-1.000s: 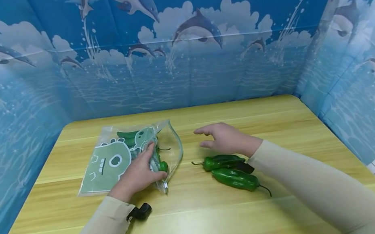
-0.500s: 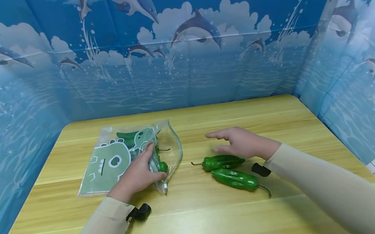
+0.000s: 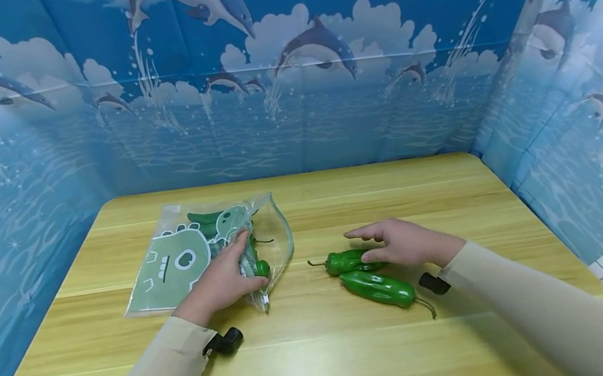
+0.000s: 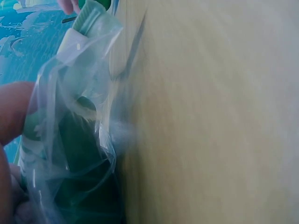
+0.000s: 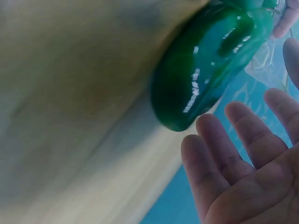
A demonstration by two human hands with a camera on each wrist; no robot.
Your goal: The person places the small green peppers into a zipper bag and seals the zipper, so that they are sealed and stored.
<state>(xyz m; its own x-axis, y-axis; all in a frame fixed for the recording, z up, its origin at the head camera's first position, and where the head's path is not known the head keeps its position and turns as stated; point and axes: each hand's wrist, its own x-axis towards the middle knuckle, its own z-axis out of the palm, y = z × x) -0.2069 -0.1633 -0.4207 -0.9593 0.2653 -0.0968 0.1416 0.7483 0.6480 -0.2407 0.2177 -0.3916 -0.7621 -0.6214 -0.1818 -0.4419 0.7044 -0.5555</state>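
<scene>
My right hand (image 3: 405, 242)'s loose by a green pepper (image 3: 343, 262); left hand (image 3: 218, 281)'s on the bag (image 3: 172, 267), can't tell if gripping.

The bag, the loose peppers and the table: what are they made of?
Bag: thin, shiny plastic, it seems; it creases, and green shapes show through.
Peppers: smooth, glossy skin with bright highlights; real vegetable or plastic, I can't tell.
Table: wood or wood-look top, slightly shiny, with grain-like streaks.
</scene>
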